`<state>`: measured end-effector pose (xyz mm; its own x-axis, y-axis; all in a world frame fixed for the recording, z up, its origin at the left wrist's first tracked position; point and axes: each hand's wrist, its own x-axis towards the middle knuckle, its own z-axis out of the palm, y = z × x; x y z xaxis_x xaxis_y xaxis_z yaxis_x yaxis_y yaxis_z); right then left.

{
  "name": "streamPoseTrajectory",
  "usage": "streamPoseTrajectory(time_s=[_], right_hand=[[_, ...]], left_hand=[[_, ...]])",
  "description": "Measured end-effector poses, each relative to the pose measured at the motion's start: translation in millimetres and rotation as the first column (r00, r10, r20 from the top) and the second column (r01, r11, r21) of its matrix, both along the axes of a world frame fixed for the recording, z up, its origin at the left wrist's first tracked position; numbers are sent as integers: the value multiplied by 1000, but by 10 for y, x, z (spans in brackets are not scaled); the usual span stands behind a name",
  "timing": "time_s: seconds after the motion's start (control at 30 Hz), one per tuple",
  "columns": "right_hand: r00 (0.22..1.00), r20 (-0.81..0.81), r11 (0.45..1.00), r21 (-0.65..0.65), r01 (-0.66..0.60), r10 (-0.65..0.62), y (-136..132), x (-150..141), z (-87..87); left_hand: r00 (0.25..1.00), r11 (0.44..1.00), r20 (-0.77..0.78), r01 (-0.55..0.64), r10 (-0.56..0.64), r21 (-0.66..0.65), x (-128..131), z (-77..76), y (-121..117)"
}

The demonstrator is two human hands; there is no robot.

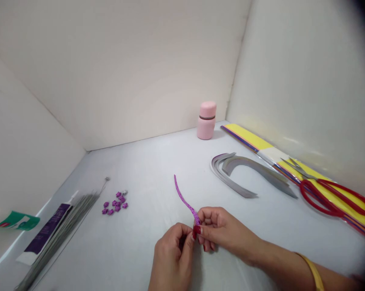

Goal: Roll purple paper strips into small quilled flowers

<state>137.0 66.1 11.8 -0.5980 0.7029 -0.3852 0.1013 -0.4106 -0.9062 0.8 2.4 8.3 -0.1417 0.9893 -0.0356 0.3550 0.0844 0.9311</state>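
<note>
A narrow purple paper strip (182, 197) with a glittery look curves up and to the left from my fingertips. My right hand (223, 230) pinches its lower end between thumb and fingers. Close against it, my left hand (173, 254) has thumb and forefinger pressed together at the same end; the fingers hide the strip's tip there. Small folded purple paper stars (117, 207) lie in a cluster on the table to the left, with a little silvery piece (124, 192) among them.
At left are a bundle of thin wires (64, 226), a purple-and-white glue tube (47, 232) and a green-and-white bottle (17, 220). A pink flask (206, 121) stands at the back. Grey curved strips (255, 167), red-handled scissors (328, 194) and packed yellow sheets (249, 137) lie right.
</note>
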Motion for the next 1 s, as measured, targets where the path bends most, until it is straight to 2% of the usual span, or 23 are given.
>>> streamPoseTrajectory(time_s=[0.23,0.47,0.53,0.67,0.77,0.9,1.0], right_hand=[[1000,21,1000,-8,-12,12,11,7,13],[1000,-10,1000,-31,-3,3,29,19,11],[999,-30,999,-22,-27,26,28,24,4],[999,-27,999,-17,-45,45,25,26,5],[999,-16,999,-25,-38,38,30,20,7],[998,-32,999,-20,-46,45,44,21,-20],[996,-75,998,-24,-56,54,47,33,-39]], left_hand=[[988,995,126,93,-89,-26,-17,-6,16],[987,995,142,78,-70,-54,-15,-4,22],[991,995,114,77,-69,-65,-14,-5,23],[997,997,-74,34,-38,-62,-19,-23,5],[988,999,-146,33,-38,-38,-26,-34,-14],[991,999,-129,37,-40,-21,-36,-32,-15],[997,998,-31,67,-67,-15,-45,-30,5]])
